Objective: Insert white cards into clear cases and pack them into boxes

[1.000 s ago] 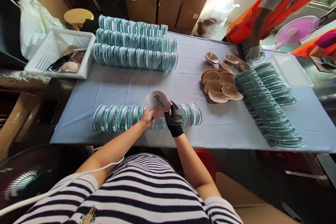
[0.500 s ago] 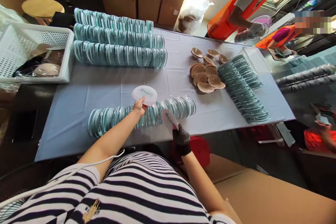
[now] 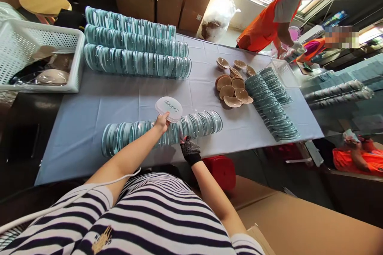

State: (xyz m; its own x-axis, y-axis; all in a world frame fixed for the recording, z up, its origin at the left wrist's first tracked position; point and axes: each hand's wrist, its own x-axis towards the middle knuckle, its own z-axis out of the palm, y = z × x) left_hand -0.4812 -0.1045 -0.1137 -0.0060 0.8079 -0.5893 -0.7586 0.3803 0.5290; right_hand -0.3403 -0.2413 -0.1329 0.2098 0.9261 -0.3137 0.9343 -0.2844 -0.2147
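Note:
My bare left hand [image 3: 162, 122] pinches the edge of a round white case [image 3: 168, 108] printed with "Sbeauty", held just above a near row of clear teal round cases [image 3: 128, 135] standing on edge on the pale blue tablecloth [image 3: 89, 107]. My right hand [image 3: 189, 150], in a black dotted glove, is closed at the front of that same row; a thin pale item shows at its fingertips, too small to name.
Three long rows of teal cases [image 3: 134, 48] lie at the table's back left. Several tan cups [image 3: 233, 89] and fanned stacks of teal lids [image 3: 271, 99] sit right. A white basket [image 3: 38, 57] stands left; cardboard boxes [image 3: 167, 0] behind. People in orange [image 3: 266, 20] work at the far end.
My right hand pulled a second white piece off the case, swung it down to the right, and has now come back to the row. The left hand keeps the case raised.

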